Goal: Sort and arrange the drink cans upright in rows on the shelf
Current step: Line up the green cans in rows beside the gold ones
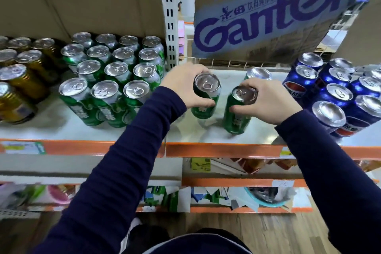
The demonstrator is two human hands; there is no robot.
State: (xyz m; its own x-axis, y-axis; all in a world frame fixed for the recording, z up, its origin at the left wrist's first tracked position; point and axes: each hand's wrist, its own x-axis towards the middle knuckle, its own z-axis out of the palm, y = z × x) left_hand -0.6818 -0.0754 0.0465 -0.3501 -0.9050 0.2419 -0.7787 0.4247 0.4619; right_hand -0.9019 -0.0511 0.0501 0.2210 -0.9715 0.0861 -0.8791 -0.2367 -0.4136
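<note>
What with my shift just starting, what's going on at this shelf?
A person is sorting cans. The left hand grips one green can and the right hand a second green can, both upright at the shelf. Green rows stand to the left, gold cans beyond them, blue cans to the right.

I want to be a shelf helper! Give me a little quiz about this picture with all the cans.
1. True or false: the left hand grips a blue can.
2. Which cans stand to the right of the right hand on the shelf? A) gold B) blue C) green
3. Fill in: the right-hand can is coloured ____.

Key
1. False; it grips a green can.
2. B, the blue cans.
3. Green.
</note>
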